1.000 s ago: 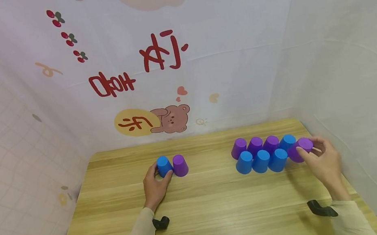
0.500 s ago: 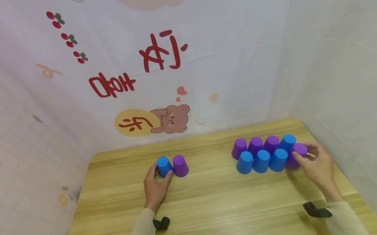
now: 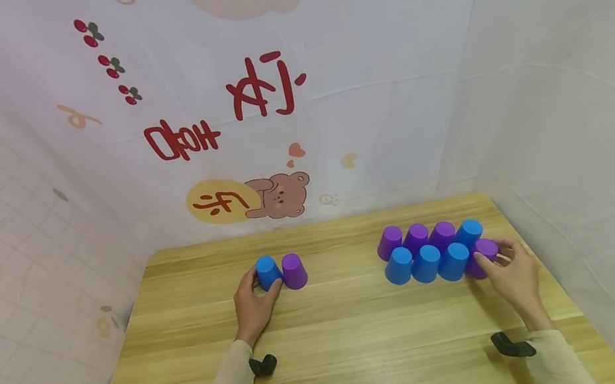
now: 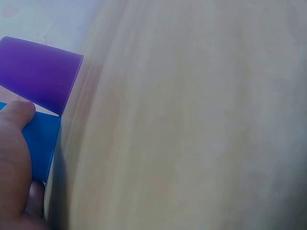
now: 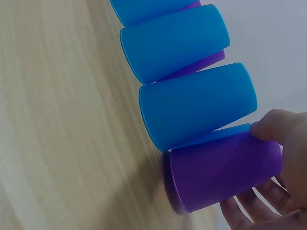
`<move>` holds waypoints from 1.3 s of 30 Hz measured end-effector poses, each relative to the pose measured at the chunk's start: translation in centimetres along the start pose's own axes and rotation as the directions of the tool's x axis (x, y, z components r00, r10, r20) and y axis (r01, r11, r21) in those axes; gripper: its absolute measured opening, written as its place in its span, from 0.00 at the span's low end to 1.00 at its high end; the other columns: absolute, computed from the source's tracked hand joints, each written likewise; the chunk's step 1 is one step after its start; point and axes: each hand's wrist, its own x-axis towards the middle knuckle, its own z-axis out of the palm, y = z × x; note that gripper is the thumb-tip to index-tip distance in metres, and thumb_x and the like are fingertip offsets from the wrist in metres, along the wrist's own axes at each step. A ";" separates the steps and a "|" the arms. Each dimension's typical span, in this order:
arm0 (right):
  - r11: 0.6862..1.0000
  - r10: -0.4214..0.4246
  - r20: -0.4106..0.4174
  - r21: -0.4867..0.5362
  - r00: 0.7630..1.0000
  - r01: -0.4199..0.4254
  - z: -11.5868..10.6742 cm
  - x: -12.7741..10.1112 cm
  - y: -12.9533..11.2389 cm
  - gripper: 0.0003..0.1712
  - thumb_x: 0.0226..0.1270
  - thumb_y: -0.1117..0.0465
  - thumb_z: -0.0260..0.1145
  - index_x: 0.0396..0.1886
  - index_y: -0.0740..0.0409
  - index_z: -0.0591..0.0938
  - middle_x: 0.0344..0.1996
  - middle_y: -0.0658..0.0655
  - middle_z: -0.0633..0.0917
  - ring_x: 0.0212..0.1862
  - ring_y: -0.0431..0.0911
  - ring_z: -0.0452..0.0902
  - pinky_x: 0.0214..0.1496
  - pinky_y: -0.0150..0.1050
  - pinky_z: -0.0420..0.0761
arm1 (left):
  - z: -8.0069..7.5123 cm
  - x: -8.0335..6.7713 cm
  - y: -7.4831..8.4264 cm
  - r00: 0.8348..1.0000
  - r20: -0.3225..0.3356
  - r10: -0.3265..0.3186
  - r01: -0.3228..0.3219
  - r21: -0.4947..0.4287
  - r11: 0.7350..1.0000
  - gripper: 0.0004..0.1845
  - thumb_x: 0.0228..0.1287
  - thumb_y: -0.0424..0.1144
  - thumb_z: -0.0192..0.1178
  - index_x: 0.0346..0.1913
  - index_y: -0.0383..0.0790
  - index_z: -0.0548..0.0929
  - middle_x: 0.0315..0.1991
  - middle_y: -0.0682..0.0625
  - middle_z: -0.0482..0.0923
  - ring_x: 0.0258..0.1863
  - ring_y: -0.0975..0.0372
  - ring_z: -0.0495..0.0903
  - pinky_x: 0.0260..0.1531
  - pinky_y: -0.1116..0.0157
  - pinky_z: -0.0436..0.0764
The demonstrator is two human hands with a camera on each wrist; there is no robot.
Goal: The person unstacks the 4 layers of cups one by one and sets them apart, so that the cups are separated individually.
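Observation:
My left hand (image 3: pixel 253 305) grips an upside-down blue cup (image 3: pixel 267 271) on the wooden table (image 3: pixel 331 342); a purple cup (image 3: pixel 294 270) stands right beside it. The left wrist view shows my thumb on the blue cup (image 4: pixel 41 141) with the purple cup (image 4: pixel 41 74) touching it. My right hand (image 3: pixel 510 274) holds an upside-down purple cup (image 3: pixel 483 256) at the right end of a cluster of blue and purple cups (image 3: pixel 426 252). In the right wrist view my fingers curl round that purple cup (image 5: pixel 223 170), which stands on the table next to a blue cup (image 5: pixel 196 105).
Printed fabric walls (image 3: pixel 269 104) close in the table on the back, left and right. The right wall (image 3: pixel 588 174) hangs close to the cup cluster. Black wrist mounts (image 3: pixel 263 364) sit near both sleeves.
My right hand lowered the purple cup from above the cluster down onto the table at its right end. The left hand stayed still on the blue cup.

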 end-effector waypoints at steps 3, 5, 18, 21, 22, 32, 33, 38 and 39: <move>1.000 0.003 0.006 -0.003 1.000 -0.002 0.0 0.0 0.2 0.33 0.74 0.60 0.80 0.72 0.68 0.78 0.69 0.68 0.85 0.53 0.20 0.74 0.51 0.09 0.80 | 0.0 0.0 0.0 1.000 0.004 -0.007 0.007 -0.005 1.000 0.38 0.68 0.36 0.82 0.77 0.29 0.79 0.68 0.30 0.86 0.65 0.40 0.89 0.71 0.43 0.88; 1.000 0.004 0.006 -0.005 1.000 -0.003 0.0 0.0 0.4 0.33 0.74 0.60 0.80 0.72 0.68 0.78 0.70 0.69 0.85 0.53 0.20 0.74 0.51 0.09 0.81 | 0.0 0.0 0.0 1.000 0.005 -0.009 0.009 -0.007 1.000 0.38 0.68 0.36 0.82 0.77 0.29 0.79 0.68 0.31 0.86 0.65 0.40 0.89 0.72 0.43 0.88; 1.000 -0.025 -0.002 -0.007 1.000 0.025 0.1 0.2 0.7 0.34 0.74 0.61 0.80 0.72 0.69 0.78 0.68 0.71 0.85 0.56 0.29 0.83 0.51 0.09 0.80 | 0.0 0.0 -0.1 1.000 -0.004 -0.004 0.003 -0.023 1.000 0.38 0.68 0.37 0.82 0.77 0.30 0.79 0.69 0.32 0.86 0.66 0.40 0.89 0.72 0.44 0.88; 1.000 -0.026 0.000 0.001 1.000 0.026 0.1 0.1 0.8 0.34 0.74 0.62 0.80 0.72 0.69 0.78 0.68 0.72 0.85 0.52 0.19 0.75 0.51 0.10 0.81 | 0.0 0.0 -0.2 1.000 -0.003 0.000 0.000 -0.022 1.000 0.38 0.68 0.37 0.82 0.77 0.30 0.79 0.69 0.32 0.86 0.65 0.40 0.89 0.72 0.43 0.88; 1.000 -0.025 0.001 0.003 1.000 0.025 0.1 0.1 0.8 0.34 0.74 0.62 0.80 0.72 0.69 0.78 0.68 0.73 0.85 0.51 0.17 0.74 0.52 0.10 0.81 | 0.0 0.0 -0.2 1.000 -0.002 0.002 -0.002 -0.021 1.000 0.38 0.68 0.37 0.82 0.77 0.30 0.79 0.68 0.32 0.86 0.65 0.40 0.89 0.72 0.43 0.88; 1.000 -0.006 0.003 0.007 1.000 0.006 0.1 0.1 1.0 0.34 0.74 0.60 0.80 0.73 0.68 0.78 0.69 0.70 0.84 0.50 0.17 0.72 0.52 0.11 0.82 | 0.0 0.0 -0.2 1.000 0.001 0.011 -0.011 -0.025 1.000 0.38 0.68 0.36 0.82 0.77 0.30 0.79 0.68 0.32 0.86 0.65 0.40 0.89 0.72 0.43 0.88; 1.000 -0.006 0.001 0.011 1.000 0.006 0.2 0.0 1.0 0.34 0.74 0.60 0.80 0.73 0.68 0.78 0.69 0.69 0.84 0.50 0.17 0.72 0.52 0.11 0.82 | 0.0 0.0 -0.1 1.000 0.002 0.010 -0.010 -0.027 1.000 0.38 0.68 0.36 0.82 0.77 0.30 0.79 0.68 0.31 0.86 0.66 0.40 0.89 0.72 0.43 0.88; 1.000 -0.003 0.015 0.020 1.000 0.003 0.1 -0.2 1.2 0.40 0.74 0.58 0.81 0.79 0.66 0.75 0.73 0.70 0.83 0.57 0.30 0.80 0.52 0.09 0.80 | -0.1 -0.1 0.0 1.000 0.010 0.003 -0.002 -0.023 1.000 0.38 0.68 0.36 0.82 0.77 0.30 0.78 0.69 0.32 0.85 0.67 0.40 0.88 0.73 0.43 0.88; 1.000 -0.002 0.023 0.018 1.000 0.001 0.1 -0.2 1.2 0.42 0.74 0.56 0.81 0.81 0.66 0.74 0.73 0.70 0.82 0.61 0.37 0.83 0.52 0.08 0.79 | -0.1 -0.1 0.0 1.000 0.010 0.002 -0.002 -0.021 1.000 0.38 0.68 0.36 0.82 0.77 0.30 0.78 0.69 0.32 0.85 0.67 0.40 0.88 0.73 0.43 0.88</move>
